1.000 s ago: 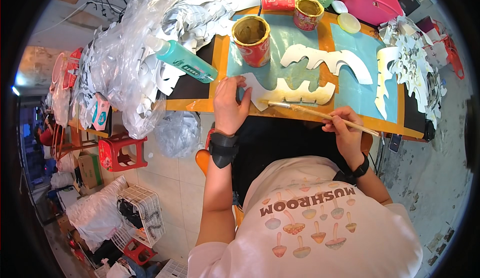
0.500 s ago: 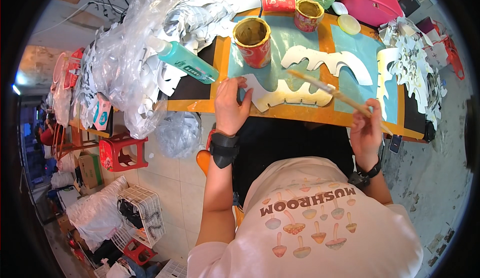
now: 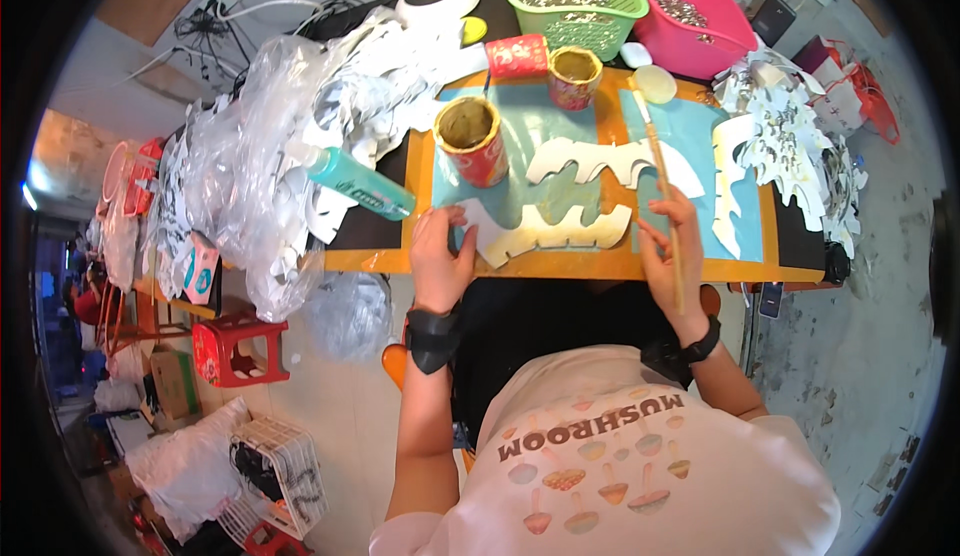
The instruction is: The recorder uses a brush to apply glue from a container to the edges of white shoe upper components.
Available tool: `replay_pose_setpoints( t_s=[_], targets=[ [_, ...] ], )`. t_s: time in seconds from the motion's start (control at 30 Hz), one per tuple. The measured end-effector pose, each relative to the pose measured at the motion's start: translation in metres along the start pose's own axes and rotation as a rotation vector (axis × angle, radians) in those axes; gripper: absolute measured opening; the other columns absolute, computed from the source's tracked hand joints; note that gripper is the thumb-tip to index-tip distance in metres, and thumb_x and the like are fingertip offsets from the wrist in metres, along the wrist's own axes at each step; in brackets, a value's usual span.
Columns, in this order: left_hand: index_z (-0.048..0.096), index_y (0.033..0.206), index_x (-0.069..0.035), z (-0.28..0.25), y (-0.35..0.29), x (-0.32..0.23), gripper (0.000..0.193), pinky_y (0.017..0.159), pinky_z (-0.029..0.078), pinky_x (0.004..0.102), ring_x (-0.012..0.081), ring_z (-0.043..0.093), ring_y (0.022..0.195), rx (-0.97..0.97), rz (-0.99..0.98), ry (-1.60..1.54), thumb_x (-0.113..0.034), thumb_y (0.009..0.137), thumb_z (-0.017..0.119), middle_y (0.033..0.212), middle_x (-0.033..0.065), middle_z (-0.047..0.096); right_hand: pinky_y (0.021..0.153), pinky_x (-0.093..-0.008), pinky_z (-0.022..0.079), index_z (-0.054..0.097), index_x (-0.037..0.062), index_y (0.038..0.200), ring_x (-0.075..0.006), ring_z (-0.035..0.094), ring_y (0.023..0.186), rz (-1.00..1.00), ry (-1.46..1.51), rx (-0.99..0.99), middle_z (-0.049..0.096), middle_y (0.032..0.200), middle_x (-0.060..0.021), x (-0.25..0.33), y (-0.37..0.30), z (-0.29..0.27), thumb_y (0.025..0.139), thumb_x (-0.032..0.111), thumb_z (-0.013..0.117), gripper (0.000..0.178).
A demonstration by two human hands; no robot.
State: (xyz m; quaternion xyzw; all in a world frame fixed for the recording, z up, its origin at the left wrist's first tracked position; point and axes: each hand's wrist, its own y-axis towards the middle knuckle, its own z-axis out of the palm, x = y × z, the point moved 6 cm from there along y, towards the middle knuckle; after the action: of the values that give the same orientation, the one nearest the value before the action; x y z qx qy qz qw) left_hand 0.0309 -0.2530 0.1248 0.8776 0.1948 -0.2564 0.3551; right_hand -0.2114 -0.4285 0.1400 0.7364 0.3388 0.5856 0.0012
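A white strip with a scalloped edge (image 3: 560,233), yellowish along its middle and right part, lies near the table's front edge. My left hand (image 3: 442,256) pinches its left end between thumb and fingers. In my right hand (image 3: 670,261), just past the strip's right end, is a thin wooden brush (image 3: 655,146), its pale bristles pointing away from me. The brush passes over a second scalloped white piece (image 3: 580,159) farther back. Beyond the strip stands a red can (image 3: 478,161), its rim coated with brownish-yellow paste; a smaller red can (image 3: 573,81) is behind it.
A teal spray bottle (image 3: 360,184) lies by my left hand, beside a heap of white cut pieces and clear plastic (image 3: 270,136). Green (image 3: 590,31) and pink (image 3: 725,41) baskets with shiny metal bits stand at the back. More cut pieces (image 3: 790,146) pile up at right.
The brush has swung from above the near strip to pointing away, over the farther piece. My right hand has moved left. My left hand stays at the strip's end; the view has shifted.
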Motion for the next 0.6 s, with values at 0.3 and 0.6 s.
replay_pose_setpoints(
  t_s=[0.3,0.6],
  targets=[
    [0.059,0.095,0.000,0.001,-0.002,0.000,0.023,0.076,0.047,0.0347,0.0294,0.061,0.083,0.001,-0.012,0.010,0.002,0.075,0.070,0.086,0.0122,0.063,0.063,-0.0236,0.053,0.053,0.0058,0.109,-0.0154,0.055,0.095,0.097,-0.006,-0.075,0.052,0.124,-0.0124,-0.006,0.012,0.007,0.077,-0.014,0.055,0.038],
    [0.059,0.095,0.000,0.000,0.000,-0.005,0.019,0.076,0.047,0.0335,0.0281,0.061,0.083,0.012,0.018,0.022,0.003,0.078,0.068,0.087,0.0121,0.063,0.066,-0.0249,0.055,0.054,0.0072,0.111,-0.0178,0.059,0.094,0.068,0.029,-0.075,0.051,0.127,-0.0141,0.001,0.013,0.009,0.078,-0.011,0.060,0.038]
  ],
)
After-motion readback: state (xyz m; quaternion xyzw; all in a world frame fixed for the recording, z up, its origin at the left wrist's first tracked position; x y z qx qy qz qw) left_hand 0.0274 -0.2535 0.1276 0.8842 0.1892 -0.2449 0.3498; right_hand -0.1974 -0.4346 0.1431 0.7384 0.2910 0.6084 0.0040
